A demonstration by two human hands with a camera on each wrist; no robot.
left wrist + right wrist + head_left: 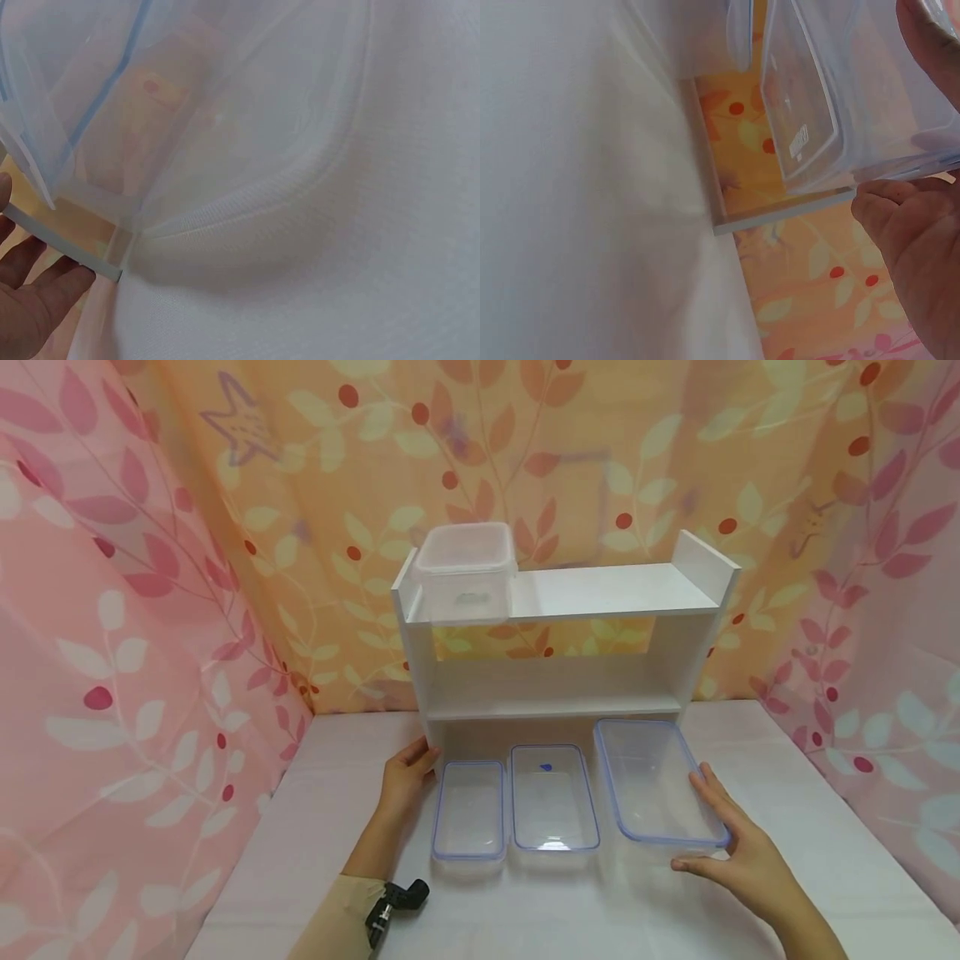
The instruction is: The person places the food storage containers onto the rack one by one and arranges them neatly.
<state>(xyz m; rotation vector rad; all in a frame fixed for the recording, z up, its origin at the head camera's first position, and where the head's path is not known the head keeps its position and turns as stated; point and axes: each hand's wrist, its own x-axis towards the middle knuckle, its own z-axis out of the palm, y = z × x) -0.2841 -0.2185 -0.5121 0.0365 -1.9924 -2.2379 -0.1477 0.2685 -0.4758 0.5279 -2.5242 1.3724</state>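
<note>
My left hand (406,777) grips the lower left side panel of a white shelf unit (555,689); in the left wrist view, thumb and fingers (67,289) lie on either side of the panel's edge. My right hand (738,852) holds the largest clear plastic food container (656,781) by its right side, thumb at the near corner. This blue-rimmed container is raised off the table in the right wrist view. To its left stand a medium clear container (555,802) and a smaller one (470,810), both blue-rimmed, side by side before the shelf.
Another clear container (465,572) with a whitish lid stands on the shelf's top at the left end. A white cloth covers the table (285,877). Patterned curtains (337,635) hang behind and on both sides. A black device (397,902) is strapped to the left forearm.
</note>
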